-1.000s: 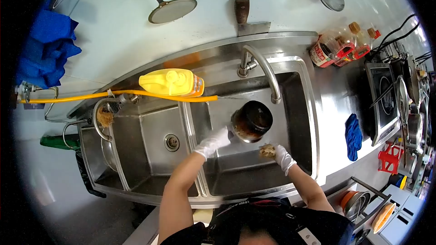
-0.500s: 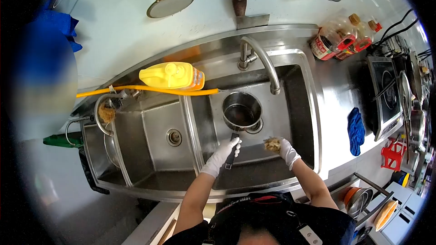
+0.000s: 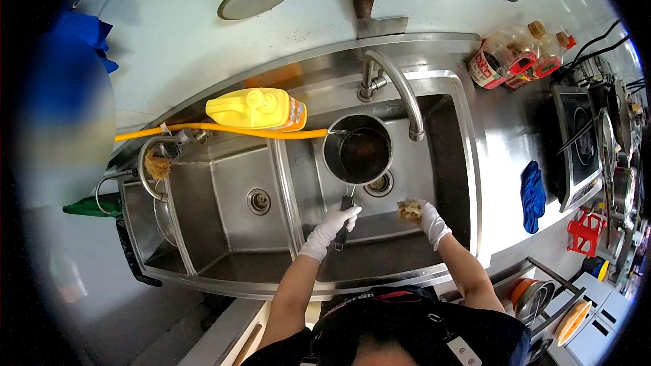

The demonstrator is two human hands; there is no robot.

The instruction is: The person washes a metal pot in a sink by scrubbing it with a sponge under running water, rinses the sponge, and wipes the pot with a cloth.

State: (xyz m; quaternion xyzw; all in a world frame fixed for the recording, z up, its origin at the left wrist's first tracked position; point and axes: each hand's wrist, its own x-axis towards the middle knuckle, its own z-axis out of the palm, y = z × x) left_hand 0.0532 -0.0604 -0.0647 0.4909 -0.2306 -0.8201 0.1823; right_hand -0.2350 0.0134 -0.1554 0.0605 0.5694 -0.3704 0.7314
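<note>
My left hand [image 3: 332, 228], in a white glove, is closed round the black handle [image 3: 344, 222] of a metal saucepan [image 3: 358, 149]. The pan is upright in the right sink basin [image 3: 380, 230], its dark inside facing up, with its rim by the end of a yellow hose [image 3: 271, 133]. A thin stream of water runs from the hose into the pan. In my gloved right hand [image 3: 432, 222] is a tan scrubber [image 3: 409, 210], held over the basin to the right of the handle.
A curved faucet [image 3: 400, 95] arches over the basin. Behind the sink lies a yellow jug [image 3: 258, 110]. A cleaver [image 3: 366, 10] hangs on the wall. Bottles [image 3: 502, 61], a blue cloth [image 3: 532, 196] and a cooktop [image 3: 576, 135] are on the right.
The pan has turned from tilted, with its dark outside showing, to upright and has moved up to the hose. My left hand now grips its handle nearer the middle of the basin.
</note>
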